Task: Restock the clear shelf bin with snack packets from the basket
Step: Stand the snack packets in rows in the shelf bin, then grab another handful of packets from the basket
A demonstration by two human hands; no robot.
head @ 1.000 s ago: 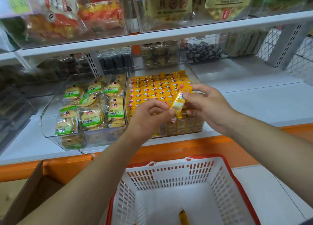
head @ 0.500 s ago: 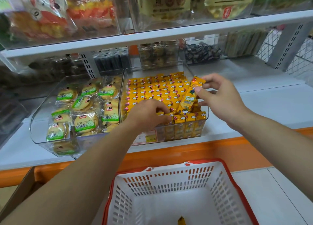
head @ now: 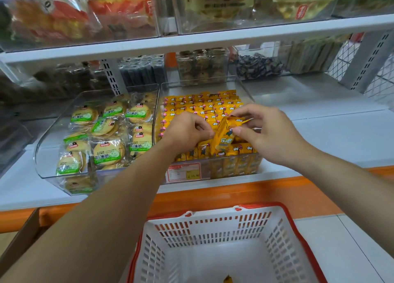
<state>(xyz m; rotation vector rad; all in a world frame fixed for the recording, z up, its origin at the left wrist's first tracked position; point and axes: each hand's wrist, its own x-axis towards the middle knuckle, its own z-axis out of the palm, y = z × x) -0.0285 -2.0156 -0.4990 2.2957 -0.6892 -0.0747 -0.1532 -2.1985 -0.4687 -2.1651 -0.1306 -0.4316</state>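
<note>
Centre of frame: right hand (head: 270,133) pinches a yellow packet (head: 223,137) by its top end, thumb under, fingers curled over. The packet is upright and tilted, its lower end touching the front row of the clear bin (head: 248,95), which is nearly full of matching packets standing in rows. Left hand (head: 187,131) sits just left of the packet with fingers curled tight against its edge; cannot tell if it grips the packet or only holds the neighbouring packets back. Basket (head: 298,229) is at bottom centre, below the shelf edge (head: 234,189), with one more packet (head: 228,279) lying at the very bottom of the frame, so the job looks almost done. Step in hand, as I read it: seat this packet in the front row. To do it well, the left fingers should part the row to open a slot, then the right hand slides the packet straight down, printed face forward like the rest. Don't force it, since the wrapper would crumple and neighbours could pop up. Keep it behind the front wall, above the price label (head: 183,173), and clear of the biscuit bin (head: 49,142) at centre left. Level the row afterwards. Risk: the front row looks tight, so the packet may ride high.
</note>
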